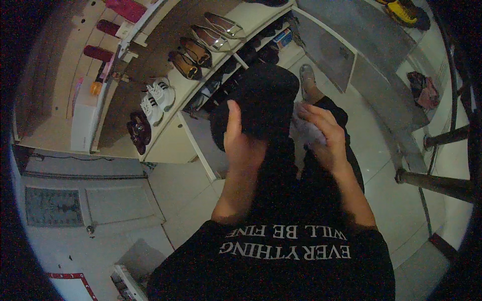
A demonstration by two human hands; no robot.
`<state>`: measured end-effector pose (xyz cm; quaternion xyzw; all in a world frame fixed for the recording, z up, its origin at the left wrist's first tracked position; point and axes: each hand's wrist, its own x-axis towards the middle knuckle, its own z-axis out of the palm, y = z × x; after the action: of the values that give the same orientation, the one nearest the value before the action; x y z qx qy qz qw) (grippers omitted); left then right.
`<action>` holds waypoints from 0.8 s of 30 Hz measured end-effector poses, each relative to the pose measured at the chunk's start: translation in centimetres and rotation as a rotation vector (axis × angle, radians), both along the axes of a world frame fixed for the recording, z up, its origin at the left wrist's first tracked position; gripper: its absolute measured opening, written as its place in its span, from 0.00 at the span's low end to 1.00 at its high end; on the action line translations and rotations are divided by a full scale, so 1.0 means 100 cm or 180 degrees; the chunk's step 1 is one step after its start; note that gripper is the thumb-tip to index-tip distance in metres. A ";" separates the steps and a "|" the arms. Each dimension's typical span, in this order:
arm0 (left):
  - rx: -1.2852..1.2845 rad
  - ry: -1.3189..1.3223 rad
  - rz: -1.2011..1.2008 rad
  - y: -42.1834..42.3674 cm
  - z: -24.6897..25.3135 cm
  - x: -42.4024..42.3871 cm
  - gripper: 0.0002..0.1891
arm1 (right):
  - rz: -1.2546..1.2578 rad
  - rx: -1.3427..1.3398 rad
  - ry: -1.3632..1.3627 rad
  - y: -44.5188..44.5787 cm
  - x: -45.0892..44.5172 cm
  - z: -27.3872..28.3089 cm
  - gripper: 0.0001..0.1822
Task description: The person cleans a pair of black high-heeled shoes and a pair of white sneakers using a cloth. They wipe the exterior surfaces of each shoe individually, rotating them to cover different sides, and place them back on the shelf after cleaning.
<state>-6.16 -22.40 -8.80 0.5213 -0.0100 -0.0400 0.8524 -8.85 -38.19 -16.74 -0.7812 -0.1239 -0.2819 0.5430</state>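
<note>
Against my left hand (243, 143) rests a large black item (263, 98), held above my lap with the thumb along its near side. The dim light hides its detail, so I cannot tell its exact kind. My right hand (329, 129) grips a crumpled pale cloth (305, 129) at the item's right edge. Some of the cloth hangs down below the fingers. Beyond the black item is a shoe cabinet (169, 141) with dark footwear inside.
Flats (190, 58), pale pointed shoes (216, 32) and white sneakers (158, 98) line the cabinet top. Cabinet doors hang open at left (205, 145) and right (327, 45). Dark railings (437, 184) stand at right. A crumpled cloth item (423, 90) lies beyond them.
</note>
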 end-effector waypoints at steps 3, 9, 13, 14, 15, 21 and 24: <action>-0.1007 0.0135 -0.0325 -0.003 0.014 -0.002 0.24 | -0.0218 0.0519 0.0063 -0.010 -0.003 0.001 0.17; -0.1039 0.0257 -0.0286 -0.004 0.006 -0.005 0.23 | -0.0488 0.0274 -0.0820 -0.010 -0.009 0.051 0.21; -0.1325 0.0379 -0.0449 -0.008 0.008 -0.007 0.22 | -0.0210 -0.0159 -0.1232 0.014 -0.012 0.058 0.22; -0.1280 0.0398 -0.0406 -0.008 0.010 -0.008 0.23 | -0.0239 -0.0253 -0.1318 0.018 -0.013 0.053 0.23; -0.1238 0.0414 -0.0367 -0.007 0.011 -0.009 0.23 | -0.0295 -0.0203 -0.1243 0.021 -0.013 0.047 0.22; -0.1208 0.0307 -0.0420 0.009 0.014 -0.005 0.23 | -0.0144 -0.0141 -0.0461 0.008 -0.010 0.021 0.19; -0.1333 0.0341 -0.0451 0.003 0.020 -0.008 0.22 | -0.0619 0.0235 -0.0355 0.006 -0.015 0.017 0.19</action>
<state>-6.95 -22.10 -6.82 0.3280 -0.0094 -0.1244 0.9364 -10.31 -37.61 -15.01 -0.7521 -0.0671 -0.3806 0.5338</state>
